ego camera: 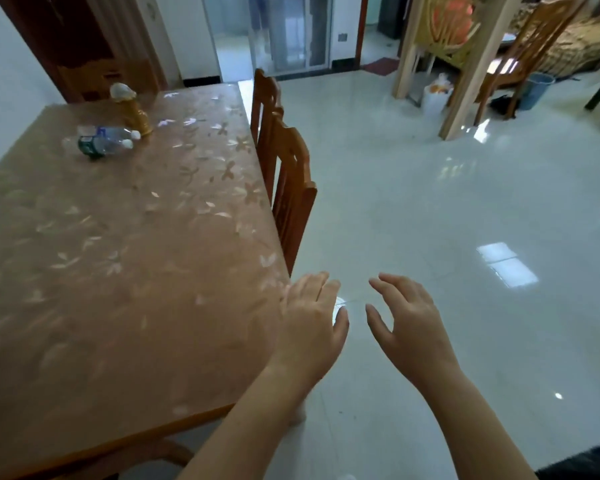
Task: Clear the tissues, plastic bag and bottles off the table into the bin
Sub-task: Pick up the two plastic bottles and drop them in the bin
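Brown and glossy, the table carries a clear cover printed with pale flowers and fills the left of the head view. Near its far end two clear plastic bottles lie on their sides, touching each other, white caps pointing toward the table's right edge. Just behind them, closer to the table's far edge, stands a gold ornament with a pale top. No tissues or plastic bag can be made out on the table.

Two wooden chairs are tucked against the table's right edge. Just off the table's near right corner, both hands hang over the white tiled floor. The left hand is palm down with its fingers spread and loose, holding nothing; its outer edge overlaps the table's corner in the view. The right hand is beside it, farther from the table, fingers slightly curled and apart, also empty.

Well away from the table, across the floor by another wooden chair, a blue bin stands; a white bag or bucket sits nearer a pale wooden post.
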A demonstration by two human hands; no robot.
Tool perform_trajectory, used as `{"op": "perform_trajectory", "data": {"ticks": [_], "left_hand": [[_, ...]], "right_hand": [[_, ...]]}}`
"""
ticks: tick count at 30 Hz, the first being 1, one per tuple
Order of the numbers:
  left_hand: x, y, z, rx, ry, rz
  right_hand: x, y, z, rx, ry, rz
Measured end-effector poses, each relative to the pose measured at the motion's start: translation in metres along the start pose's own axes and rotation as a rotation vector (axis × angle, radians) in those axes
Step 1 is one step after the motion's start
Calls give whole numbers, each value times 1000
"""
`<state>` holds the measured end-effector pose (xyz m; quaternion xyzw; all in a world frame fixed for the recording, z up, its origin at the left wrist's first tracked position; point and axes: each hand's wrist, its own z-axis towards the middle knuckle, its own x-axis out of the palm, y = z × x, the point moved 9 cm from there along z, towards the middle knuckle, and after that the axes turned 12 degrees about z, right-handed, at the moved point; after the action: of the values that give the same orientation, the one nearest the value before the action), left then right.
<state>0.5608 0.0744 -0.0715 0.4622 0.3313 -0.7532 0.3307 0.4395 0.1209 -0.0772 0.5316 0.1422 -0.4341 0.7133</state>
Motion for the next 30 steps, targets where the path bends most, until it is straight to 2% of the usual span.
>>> {"op": "perform_trajectory", "data": {"ticks": [7,13,20,30], "left_hand": [[54,-58,53,36,51,-27],[93,-87,124,77,44,-34],[150,-109,256,108,51,-91],[210,-78,411,6,43,-70]], "right_hand": [[-42,-79,19,78,-34,-22],[-65,-133,72,104,-81,-59],[-77,-200,190,95,-37,-133],[-52,-273,361,34,7,-107]]}}
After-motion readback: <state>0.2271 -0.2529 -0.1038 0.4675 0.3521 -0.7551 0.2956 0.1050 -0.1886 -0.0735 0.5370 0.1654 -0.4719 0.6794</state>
